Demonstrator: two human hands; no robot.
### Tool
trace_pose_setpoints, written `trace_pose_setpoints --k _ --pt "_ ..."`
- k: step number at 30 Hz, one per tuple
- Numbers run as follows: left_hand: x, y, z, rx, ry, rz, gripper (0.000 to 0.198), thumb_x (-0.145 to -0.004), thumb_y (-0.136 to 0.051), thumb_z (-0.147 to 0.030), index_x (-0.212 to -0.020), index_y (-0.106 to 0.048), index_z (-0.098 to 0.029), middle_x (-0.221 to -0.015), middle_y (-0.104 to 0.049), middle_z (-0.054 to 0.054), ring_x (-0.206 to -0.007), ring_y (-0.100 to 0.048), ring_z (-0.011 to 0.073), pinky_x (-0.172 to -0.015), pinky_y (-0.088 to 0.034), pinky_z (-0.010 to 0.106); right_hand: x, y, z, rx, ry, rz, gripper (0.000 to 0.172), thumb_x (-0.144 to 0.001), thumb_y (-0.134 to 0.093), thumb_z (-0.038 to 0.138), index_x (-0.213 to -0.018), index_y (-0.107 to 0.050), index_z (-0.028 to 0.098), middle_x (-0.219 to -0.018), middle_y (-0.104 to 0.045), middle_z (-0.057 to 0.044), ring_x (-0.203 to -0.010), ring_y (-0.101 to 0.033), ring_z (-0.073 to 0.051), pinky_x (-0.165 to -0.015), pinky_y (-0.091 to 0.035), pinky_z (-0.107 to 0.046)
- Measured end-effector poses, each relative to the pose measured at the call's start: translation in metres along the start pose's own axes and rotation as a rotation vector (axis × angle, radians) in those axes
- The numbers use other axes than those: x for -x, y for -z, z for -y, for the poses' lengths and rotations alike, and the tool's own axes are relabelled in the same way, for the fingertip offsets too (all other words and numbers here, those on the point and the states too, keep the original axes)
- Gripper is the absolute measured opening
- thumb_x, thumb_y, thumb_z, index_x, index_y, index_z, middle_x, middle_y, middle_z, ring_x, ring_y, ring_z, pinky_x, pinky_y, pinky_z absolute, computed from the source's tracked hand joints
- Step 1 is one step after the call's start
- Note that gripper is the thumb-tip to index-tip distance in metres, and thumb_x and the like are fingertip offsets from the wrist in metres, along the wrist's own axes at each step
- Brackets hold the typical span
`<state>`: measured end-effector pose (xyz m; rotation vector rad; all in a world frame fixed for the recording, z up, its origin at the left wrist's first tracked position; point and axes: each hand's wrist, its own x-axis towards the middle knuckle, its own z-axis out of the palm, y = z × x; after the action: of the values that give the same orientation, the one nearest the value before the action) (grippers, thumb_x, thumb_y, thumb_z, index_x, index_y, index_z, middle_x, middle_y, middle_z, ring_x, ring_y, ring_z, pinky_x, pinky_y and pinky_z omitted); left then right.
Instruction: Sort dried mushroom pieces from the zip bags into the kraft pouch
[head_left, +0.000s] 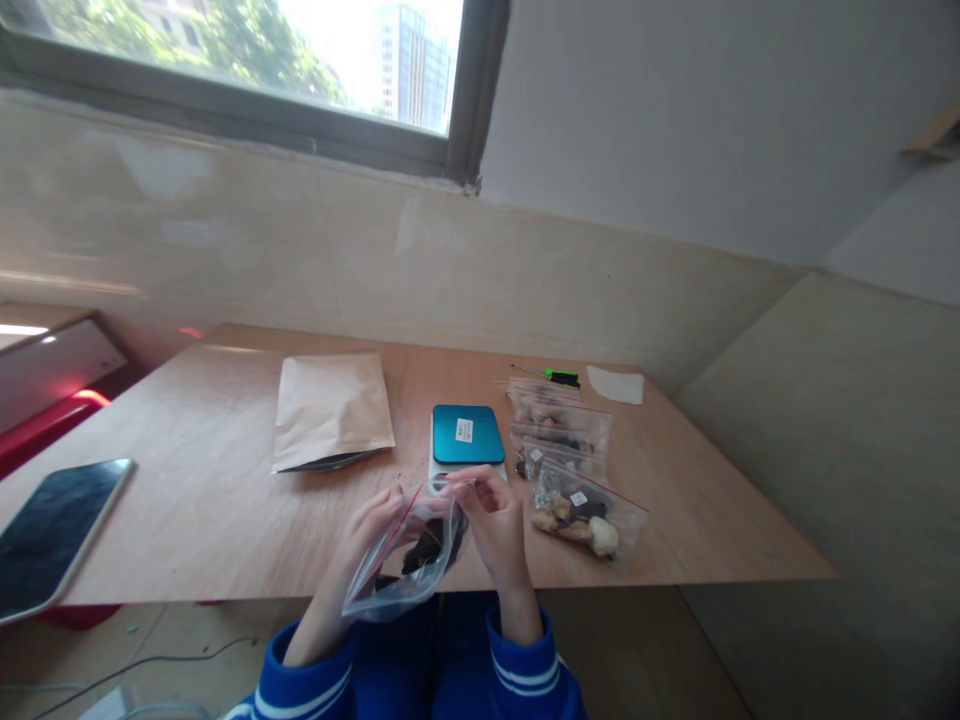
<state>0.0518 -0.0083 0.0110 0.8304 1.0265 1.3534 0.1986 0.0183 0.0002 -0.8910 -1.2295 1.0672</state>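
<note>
Between my two hands is a clear zip bag with a red seal line, tilted with its mouth spread apart. Dark brown dried pieces show inside it. My left hand is closed on the bag's left side, its fingers partly behind the plastic. My right hand pinches the bag's upper right edge. Just beyond the hands stands a kitchen scale with a blue-green plate; a small white label lies on the plate.
Several filled zip bags lie in a row right of the scale. Behind them are a green and black screwdriver and a white paper piece. A brown paper pouch lies left, a tablet at the far left edge.
</note>
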Motion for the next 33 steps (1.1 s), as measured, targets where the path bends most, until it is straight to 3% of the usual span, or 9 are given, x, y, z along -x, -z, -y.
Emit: trace_pose_setpoints --k 5,8,11,14,19,23,27,33 --pt "-0.008 0.007 0.009 0.034 0.032 0.173 0.049 -0.067 -0.064 -0.067 -0.06 -0.06 -0.019 -0.068 -0.07 0.006 -0.072 -0.068 0.0237 -0.076 -0.054 0.038 0.0 0.003 -0.006 -0.022 0.019 -0.322 0.034 -0.08 -0.066 0.049 -0.071 -0.055 0.018 -0.048 -0.059 0.004 -0.038 -0.052 -0.01 -0.043 -0.044 -0.02" --pt "-0.012 0.018 0.014 0.014 0.025 0.217 0.062 -0.065 -0.057 -0.077 -0.076 -0.067 -0.017 -0.091 -0.074 0.013 -0.084 -0.07 0.0293 -0.081 -0.054 0.044 -0.002 0.009 -0.006 0.012 0.023 -0.5 0.036 -0.081 -0.064 0.051 -0.073 -0.055 0.017 -0.048 -0.058 0.005 -0.036 -0.05 -0.009 -0.041 -0.041 -0.02" --pt "-0.009 0.02 0.012 -0.07 -0.078 0.215 0.054 -0.065 -0.068 -0.066 -0.09 -0.069 -0.018 -0.1 -0.074 0.012 -0.087 -0.07 0.0276 -0.08 -0.055 0.04 -0.003 0.017 -0.006 0.029 0.023 -0.611 0.037 -0.082 -0.062 0.053 -0.075 -0.055 0.018 -0.049 -0.059 0.005 -0.036 -0.051 -0.01 -0.039 -0.04 -0.021" --pt "-0.006 0.012 0.007 -0.169 -0.162 0.135 0.034 -0.072 -0.071 -0.05 -0.081 -0.067 -0.018 -0.084 -0.074 0.008 -0.077 -0.071 0.0225 -0.073 -0.056 0.033 -0.002 0.025 -0.005 0.087 0.02 -0.627 0.042 -0.084 -0.055 0.058 -0.072 -0.056 0.018 -0.05 -0.06 0.003 -0.038 -0.054 -0.013 -0.041 -0.042 -0.023" --pt "-0.007 0.004 0.006 -0.172 -0.211 -0.049 0.03 -0.077 -0.068 -0.045 -0.076 -0.062 -0.015 -0.074 -0.072 0.006 -0.066 -0.069 0.0187 -0.061 -0.055 0.028 0.002 0.032 -0.006 0.262 0.048 -0.589 0.049 -0.088 -0.047 0.059 -0.064 -0.056 0.018 -0.052 -0.061 -0.001 -0.046 -0.057 -0.015 -0.049 -0.044 -0.026" --pt "-0.005 0.008 0.004 -0.159 -0.199 -0.079 0.03 -0.076 -0.069 -0.044 -0.081 -0.061 -0.015 -0.072 -0.071 0.004 -0.061 -0.068 0.018 -0.057 -0.054 0.027 0.003 0.032 -0.007 0.316 0.077 -0.521 0.049 -0.089 -0.047 0.058 -0.063 -0.057 0.017 -0.059 -0.065 -0.004 -0.056 -0.062 -0.017 -0.05 -0.044 -0.025" --pt "-0.004 0.011 0.002 -0.166 -0.194 -0.099 0.029 -0.077 -0.069 -0.043 -0.082 -0.059 -0.016 -0.07 -0.07 0.002 -0.061 -0.069 0.0178 -0.057 -0.054 0.026 0.004 0.031 -0.007 0.31 0.078 -0.511 0.047 -0.09 -0.047 0.056 -0.063 -0.055 0.018 -0.058 -0.065 -0.002 -0.053 -0.061 -0.016 -0.049 -0.044 -0.024" --pt "-0.002 0.014 0.004 -0.197 -0.228 -0.126 0.025 -0.081 -0.065 -0.04 -0.084 -0.057 -0.017 -0.077 -0.071 0.003 -0.063 -0.069 0.0182 -0.056 -0.052 0.026 0.005 0.027 -0.006 0.307 0.086 -0.51 0.046 -0.089 -0.05 0.055 -0.061 -0.054 0.018 -0.053 -0.06 0.001 -0.04 -0.049 -0.01 -0.043 -0.04 -0.022"
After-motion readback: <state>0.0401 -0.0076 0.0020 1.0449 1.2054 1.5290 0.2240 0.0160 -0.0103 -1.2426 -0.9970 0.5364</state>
